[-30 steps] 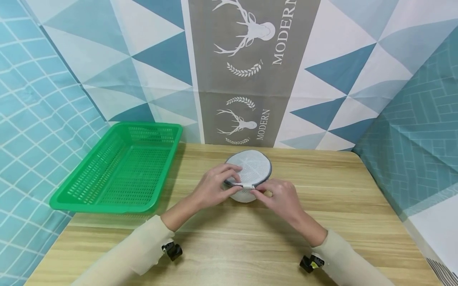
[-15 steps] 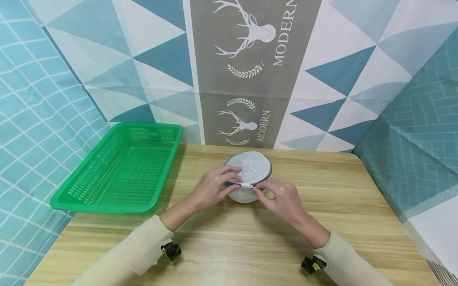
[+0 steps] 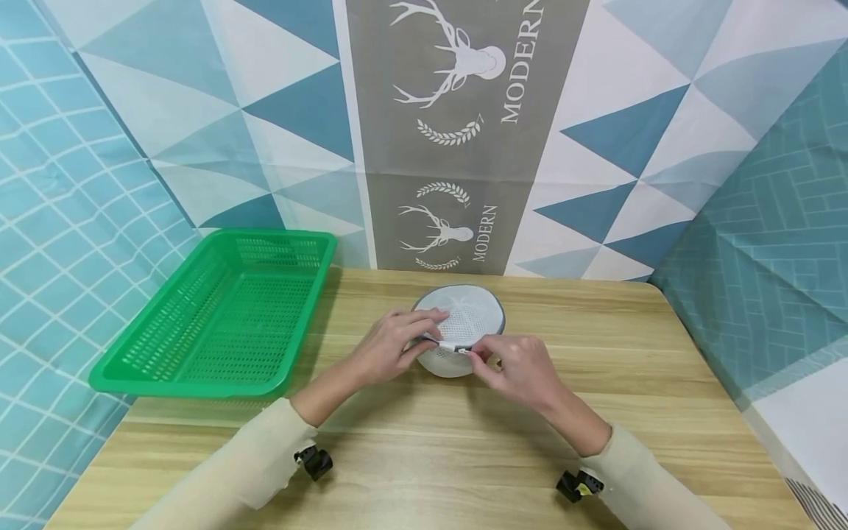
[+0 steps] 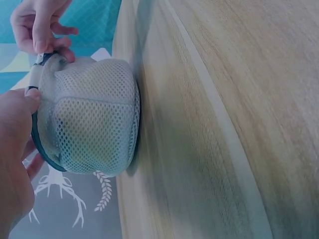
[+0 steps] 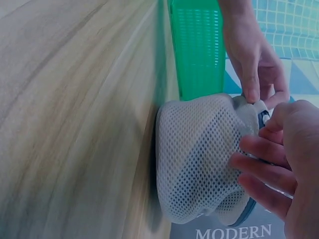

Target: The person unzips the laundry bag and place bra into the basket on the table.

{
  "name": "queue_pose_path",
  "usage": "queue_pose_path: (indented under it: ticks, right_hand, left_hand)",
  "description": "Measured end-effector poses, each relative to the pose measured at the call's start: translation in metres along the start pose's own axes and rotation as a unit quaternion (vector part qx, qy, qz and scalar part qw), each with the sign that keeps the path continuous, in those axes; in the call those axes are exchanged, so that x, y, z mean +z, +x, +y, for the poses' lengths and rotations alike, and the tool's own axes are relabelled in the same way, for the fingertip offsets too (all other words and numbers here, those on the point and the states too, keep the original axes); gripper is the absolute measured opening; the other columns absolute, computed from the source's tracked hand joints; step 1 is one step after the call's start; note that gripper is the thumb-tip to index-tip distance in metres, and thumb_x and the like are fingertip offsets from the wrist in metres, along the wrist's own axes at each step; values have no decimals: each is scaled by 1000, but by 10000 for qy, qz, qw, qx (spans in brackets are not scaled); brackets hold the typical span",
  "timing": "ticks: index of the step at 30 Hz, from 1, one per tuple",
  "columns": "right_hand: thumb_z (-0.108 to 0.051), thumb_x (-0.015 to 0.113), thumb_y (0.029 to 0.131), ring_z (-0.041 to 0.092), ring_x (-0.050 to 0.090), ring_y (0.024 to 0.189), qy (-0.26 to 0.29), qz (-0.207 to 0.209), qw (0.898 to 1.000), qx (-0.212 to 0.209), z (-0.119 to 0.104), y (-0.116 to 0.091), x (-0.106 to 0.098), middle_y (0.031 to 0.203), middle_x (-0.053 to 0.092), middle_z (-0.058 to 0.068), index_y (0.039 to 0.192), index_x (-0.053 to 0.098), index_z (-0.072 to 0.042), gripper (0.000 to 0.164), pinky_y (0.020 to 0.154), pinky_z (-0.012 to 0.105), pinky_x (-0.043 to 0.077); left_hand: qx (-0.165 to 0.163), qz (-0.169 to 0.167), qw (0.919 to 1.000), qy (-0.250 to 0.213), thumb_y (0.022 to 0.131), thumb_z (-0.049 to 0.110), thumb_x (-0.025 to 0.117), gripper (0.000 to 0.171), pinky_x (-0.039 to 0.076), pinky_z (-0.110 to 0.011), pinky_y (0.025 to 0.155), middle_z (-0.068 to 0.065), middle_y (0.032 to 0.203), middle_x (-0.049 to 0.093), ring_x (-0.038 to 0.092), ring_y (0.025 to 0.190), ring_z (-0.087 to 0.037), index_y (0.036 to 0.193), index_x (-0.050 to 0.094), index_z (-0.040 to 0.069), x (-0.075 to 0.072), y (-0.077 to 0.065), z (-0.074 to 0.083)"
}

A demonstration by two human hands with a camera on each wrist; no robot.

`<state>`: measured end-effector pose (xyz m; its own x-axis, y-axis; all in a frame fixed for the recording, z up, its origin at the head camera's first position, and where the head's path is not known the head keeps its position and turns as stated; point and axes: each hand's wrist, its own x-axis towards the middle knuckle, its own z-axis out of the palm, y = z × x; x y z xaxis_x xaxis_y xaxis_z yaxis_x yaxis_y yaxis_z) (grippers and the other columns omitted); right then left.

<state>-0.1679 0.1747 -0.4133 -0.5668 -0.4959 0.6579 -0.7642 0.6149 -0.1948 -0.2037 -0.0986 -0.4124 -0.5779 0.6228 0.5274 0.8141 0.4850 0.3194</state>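
Note:
A round white mesh laundry bag (image 3: 470,313) with a dark zippered rim stands upright on the wooden table in front of me. At its near side, my left hand (image 3: 391,342) pinches the rim beside a white fabric tab (image 3: 447,346), with thumb below and fingers over the lid. Just right of the tab, my right hand (image 3: 520,368) pinches the small zipper pull (image 3: 464,351) between thumb and index finger. In the right wrist view, its other fingers lie loosely bent along the mesh wall (image 5: 199,154). A short dark stretch of zipper shows between tab and pull.
To the left stands a green perforated plastic basket (image 3: 291,346), its rim above the table. A patterned cloth backdrop (image 3: 444,162) rises behind the table (image 3: 424,456). Each sleeve carries a small black wrist camera (image 3: 313,462).
The fingertips of my two hands have drawn slightly apart along the rim. More dark zipper shows between the white tab and my right fingertips. The bag stays in place.

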Motion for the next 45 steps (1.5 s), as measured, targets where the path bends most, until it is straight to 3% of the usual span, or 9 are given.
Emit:
queue_pose_path:
  ticks: [5, 9, 16, 20, 24, 29, 36, 41, 45]
  right_hand:
    - [-10, 80, 86, 1, 58, 52, -347, -274, 9988, -203, -1, 1, 0, 66, 73, -8, 78, 76, -15, 10, 51, 8, 33]
    - [-12, 79, 87, -3, 51, 51, -570, -248, 9962, -606, -2, 2, 1, 65, 71, -9, 80, 75, -15, 8, 49, 9, 32]
    - [-8, 81, 87, 4, 68, 55, -236, -93, 9979, -604, -4, 4, 5, 73, 80, -5, 85, 79, -13, 6, 49, 9, 38]
    - [-8, 82, 87, 3, 69, 56, -135, -195, 9979, -594, -5, 4, 6, 73, 80, -6, 85, 79, -13, 6, 50, 8, 39]
    - [-9, 81, 87, 1, 66, 54, -105, -204, 9978, -625, -6, 4, 7, 70, 78, -8, 83, 79, -14, 7, 50, 8, 38]
    - [-9, 80, 87, -2, 59, 52, -140, -160, 9981, -576, -4, 2, 7, 66, 75, -9, 81, 79, -15, 8, 50, 7, 36]
    - [-9, 80, 88, -1, 62, 56, -155, -155, 9982, -560, -2, 1, 7, 69, 77, -7, 83, 80, -13, 7, 51, 10, 42]
    - [-8, 80, 89, 4, 67, 56, -68, -147, 9985, -532, -3, 2, 7, 71, 78, -5, 84, 80, -12, 7, 51, 9, 41]
    - [-7, 80, 90, 7, 73, 58, -10, -124, 9985, -533, -4, 4, 8, 74, 81, -3, 86, 80, -12, 6, 51, 9, 44]
  left_hand:
    - [13, -67, 10000, -47, 101, 14, 82, 6, 62, -52, 101, -7, 151, 77, 73, 143, -27, 107, 79, 15, 0, -1, -2]
    - [5, -84, 10000, -49, 101, 13, 82, 8, 63, -52, 101, -7, 153, 75, 72, 144, -28, 108, 79, 16, 0, -1, -2]
    - [191, 43, 9995, 235, 94, 16, 90, 22, 63, -49, 98, -9, 152, 75, 74, 142, -29, 115, 84, 19, 0, -2, 0]
    - [250, 109, 9990, 341, 94, 25, 91, 19, 61, -47, 96, -10, 150, 77, 75, 140, -30, 110, 83, 20, 3, -2, 0]
    - [238, 161, 9989, 368, 95, 23, 89, 13, 61, -46, 95, -10, 148, 78, 75, 139, -31, 105, 81, 20, 5, -3, 0]
    - [169, 26, 9995, 250, 96, 19, 87, 12, 63, -52, 102, -11, 150, 76, 73, 143, -33, 105, 80, 18, 2, -3, 0]
    - [72, -18, 10000, 12, 97, 12, 86, 12, 61, -61, 116, -14, 153, 74, 69, 147, -38, 105, 78, 15, 0, -5, -2]
    - [150, 109, 9991, 384, 94, 20, 90, 17, 62, -59, 115, -12, 152, 75, 70, 146, -36, 107, 80, 16, 2, -5, 0]
    - [237, 229, 9970, 699, 94, 27, 90, 19, 64, -50, 105, -11, 151, 76, 72, 144, -33, 108, 80, 19, 5, -4, 2]
